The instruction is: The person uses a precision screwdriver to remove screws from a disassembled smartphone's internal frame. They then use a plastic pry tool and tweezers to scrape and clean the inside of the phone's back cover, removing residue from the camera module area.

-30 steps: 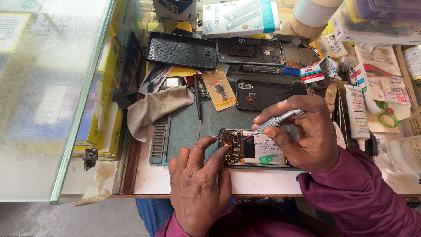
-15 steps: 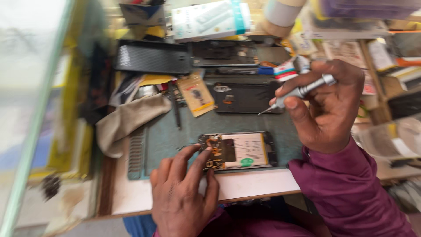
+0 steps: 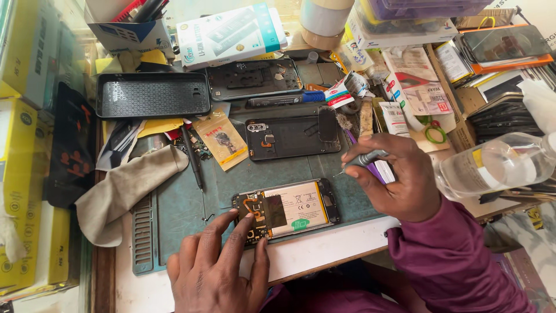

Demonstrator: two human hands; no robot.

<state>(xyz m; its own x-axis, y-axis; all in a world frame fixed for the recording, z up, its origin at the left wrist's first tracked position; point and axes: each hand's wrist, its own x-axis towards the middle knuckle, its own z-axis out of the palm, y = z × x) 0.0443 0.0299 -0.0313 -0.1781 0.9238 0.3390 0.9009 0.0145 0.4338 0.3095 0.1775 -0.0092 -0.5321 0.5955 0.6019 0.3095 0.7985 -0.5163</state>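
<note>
Grey-handled screwdriver point(image 3: 364, 159) sits pinched in the right hand point(image 3: 399, 177), lower than half a second ago — nearer the opened phone point(image 3: 286, 210) on the green mat point(image 3: 191, 203) of the desk. Left hand point(image 3: 217, 266) spreads open, fingertips steadying the phone's end. Behind — a white-and-teal box point(image 3: 231, 35) and a yellow sachet point(image 3: 221, 139).

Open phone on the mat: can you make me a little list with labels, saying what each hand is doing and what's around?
Left hand: fingertips rest on the open phone, at its circuit-board end
Right hand: holds a small screwdriver, raised off the phone
Phone: back removed, battery showing, flat on the green mat
Nearby: black back cover, beige cloth, clear bottle
</note>
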